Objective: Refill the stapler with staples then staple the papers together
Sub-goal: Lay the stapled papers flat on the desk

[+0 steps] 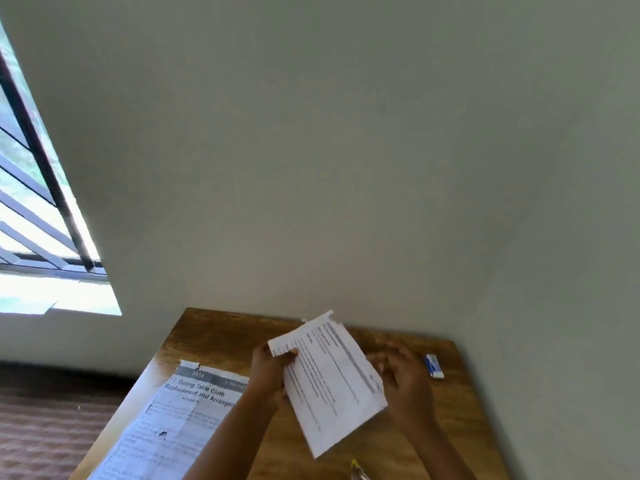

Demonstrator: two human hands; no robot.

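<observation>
Holding up a small sheaf of printed papers (329, 379) over the wooden table (221, 330), tilted so the top end leans away toward the wall (346, 150). Looks like more than one sheet, since the upper edges don't line up, with a ragged notched corner up top. Lines of dark text run across the page, too blurred to read.

The left hand (268, 374) pinches the upper left corner, thumb on the front and fingers curled behind. The right hand (403, 379) is at the right edge of the papers, fingers bent toward it, but it's motion-blurred, so I honestly can't tell if it's gripping or just touching.

Flat on the table to the left there's another printed sheet (180, 420) with a grey header band and a heading that starts "Dining Table Cloth Replacement and Arrang...", the rest hidden behind the left arm.

Over on the right near the wall sits a little blue and white box (434, 366), closed as far as I can see, so no idea what's in it. A yellowish tip of something (356, 471) pokes in at the bottom edge. Window (38, 220) with dark bars is off to the left.
</observation>
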